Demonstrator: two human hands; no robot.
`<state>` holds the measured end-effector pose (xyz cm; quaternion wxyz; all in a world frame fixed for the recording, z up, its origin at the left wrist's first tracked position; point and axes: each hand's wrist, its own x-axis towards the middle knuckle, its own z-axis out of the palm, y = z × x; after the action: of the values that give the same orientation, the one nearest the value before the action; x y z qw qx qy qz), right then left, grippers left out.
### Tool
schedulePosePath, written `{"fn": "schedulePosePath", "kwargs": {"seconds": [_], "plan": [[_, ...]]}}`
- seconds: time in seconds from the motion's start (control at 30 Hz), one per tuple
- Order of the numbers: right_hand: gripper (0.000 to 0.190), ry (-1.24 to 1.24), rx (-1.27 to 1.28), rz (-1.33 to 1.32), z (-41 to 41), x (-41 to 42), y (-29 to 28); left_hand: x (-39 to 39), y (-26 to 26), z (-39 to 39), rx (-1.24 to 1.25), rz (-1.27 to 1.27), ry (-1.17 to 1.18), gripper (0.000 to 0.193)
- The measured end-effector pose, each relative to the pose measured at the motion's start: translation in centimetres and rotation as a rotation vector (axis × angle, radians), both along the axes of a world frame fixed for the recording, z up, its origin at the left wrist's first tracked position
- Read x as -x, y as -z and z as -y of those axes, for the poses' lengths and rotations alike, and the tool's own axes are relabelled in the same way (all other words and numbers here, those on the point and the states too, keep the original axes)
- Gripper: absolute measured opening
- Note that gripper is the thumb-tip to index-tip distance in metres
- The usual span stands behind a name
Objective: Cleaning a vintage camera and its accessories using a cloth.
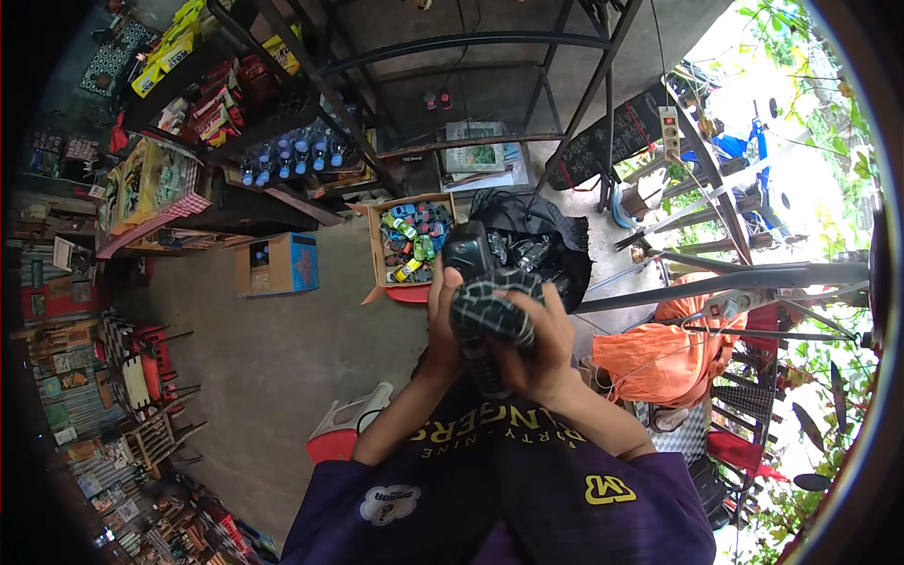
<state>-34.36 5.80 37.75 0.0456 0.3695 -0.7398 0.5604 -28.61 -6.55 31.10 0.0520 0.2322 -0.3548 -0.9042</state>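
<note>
My left hand (445, 321) grips the side of a dark object with a pale web-like pattern (493, 307), held up in front of my chest. My right hand (544, 335) closes around its other side, fingers over the patterned part. A glossy black part (467, 251) sticks out at the far end; whether it is one piece with the patterned part I cannot tell. Beyond my hands, an open cardboard box (377, 247) full of small toy cars (417, 236) rests on a red stool (409, 294). Right of it lies an open black bag (568, 233) with shiny dark things inside, partly hidden by my hands.
A metal-framed rack (466, 39) stands ahead. Water bottles (300, 155) and snack packets (212, 116) fill shelves at the left, above a blue-and-brown carton (277, 265) on the floor. A red-and-white stool (346, 427) stands near my left elbow; orange cloth (657, 364) hangs at the right.
</note>
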Motion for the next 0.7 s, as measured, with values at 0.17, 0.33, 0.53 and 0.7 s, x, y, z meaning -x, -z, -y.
{"fn": "schedulePosePath", "kwargs": {"seconds": [0.17, 0.33, 0.53, 0.7], "plan": [[0.022, 0.191, 0.086, 0.296, 0.2, 3.0, -1.3, -0.4, -1.3, -2.8, 0.531, -0.226, 0.088, 0.067], [0.05, 0.174, -0.044, 0.056, -0.5, 0.2, 0.8, 1.2, -2.5, -1.4, 0.512, -0.032, -0.12, 0.048], [0.052, 0.084, -0.032, -0.035, 0.0, -0.4, 0.2, 1.3, -3.3, -0.4, 0.472, 0.008, -0.183, 0.046], [0.033, 0.183, 0.035, 0.31, -0.3, 3.1, -2.0, -0.3, -2.0, -2.9, 0.654, -0.035, 0.045, 0.05]]}}
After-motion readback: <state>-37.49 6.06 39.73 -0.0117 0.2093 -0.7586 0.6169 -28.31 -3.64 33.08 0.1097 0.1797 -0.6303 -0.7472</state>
